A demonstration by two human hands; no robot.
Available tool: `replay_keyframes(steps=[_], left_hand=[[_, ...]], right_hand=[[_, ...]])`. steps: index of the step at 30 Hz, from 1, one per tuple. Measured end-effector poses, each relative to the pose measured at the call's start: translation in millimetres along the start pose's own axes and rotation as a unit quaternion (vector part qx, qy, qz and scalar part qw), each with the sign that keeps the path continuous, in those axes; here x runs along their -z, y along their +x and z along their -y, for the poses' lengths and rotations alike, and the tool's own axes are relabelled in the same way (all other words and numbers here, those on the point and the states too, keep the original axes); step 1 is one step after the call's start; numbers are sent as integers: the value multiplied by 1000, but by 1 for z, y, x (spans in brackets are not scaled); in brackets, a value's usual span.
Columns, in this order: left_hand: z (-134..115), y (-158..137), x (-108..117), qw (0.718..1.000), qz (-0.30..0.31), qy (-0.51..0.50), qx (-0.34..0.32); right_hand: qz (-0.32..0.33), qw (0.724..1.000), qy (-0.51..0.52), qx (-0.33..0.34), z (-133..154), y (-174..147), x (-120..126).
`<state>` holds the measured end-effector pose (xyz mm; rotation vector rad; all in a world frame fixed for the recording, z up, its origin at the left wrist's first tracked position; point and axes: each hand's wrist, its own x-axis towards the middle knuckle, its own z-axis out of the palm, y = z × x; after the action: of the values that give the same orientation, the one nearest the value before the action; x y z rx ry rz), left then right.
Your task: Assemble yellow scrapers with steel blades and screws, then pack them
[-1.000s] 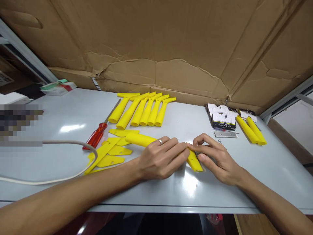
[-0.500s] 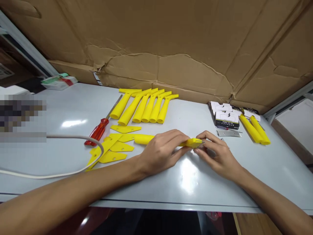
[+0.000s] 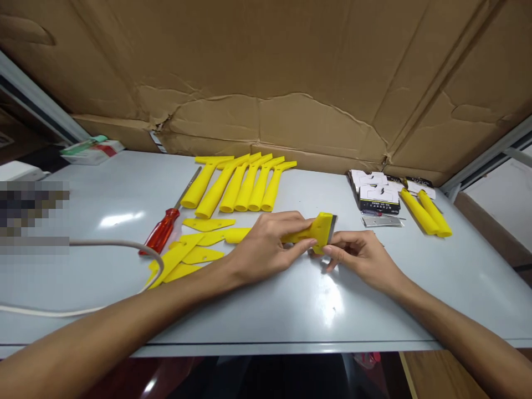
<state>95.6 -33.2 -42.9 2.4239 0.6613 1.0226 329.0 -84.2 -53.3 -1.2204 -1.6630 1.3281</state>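
My left hand is wrapped round the handle of a yellow scraper, whose flat head points right with a grey metal blade along its end. The handle runs left out of my fist. At the lower corner of the head, the thumb and fingers of my right hand are closed against the blade end; part of these fingers is hidden. Several yellow scraper handles lie in a row behind my left hand. Loose flat yellow plates are piled left of it.
A red-handled screwdriver lies at the left, near a grey cable. Blade packets, a strip of metal blades and two yellow tubes are at the right. Cardboard walls the back of the table.
The scraper's head has turned from edge-on to showing its broad face, with the blade line upright. My right hand has shifted slightly left and down to its lower corner. The view has tilted a little.
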Motion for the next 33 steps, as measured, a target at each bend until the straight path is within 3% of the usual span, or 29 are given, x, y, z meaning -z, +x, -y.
replay_keyframes(steps=[10,17,26,33], left_hand=[[2,7,3,997,35,-28,66],[-1,3,-1,990,58,-2,129],[-3,-3,-1,983,97,6,157],[-5,1,3,975,108,-37,191]], right_hand=[[57,995,81,1,-6,7,3],[34,996,80,-12,-4,5,2],[33,995,89,-5,-2,6,2],[-33,996,-70,46,1,1,3]])
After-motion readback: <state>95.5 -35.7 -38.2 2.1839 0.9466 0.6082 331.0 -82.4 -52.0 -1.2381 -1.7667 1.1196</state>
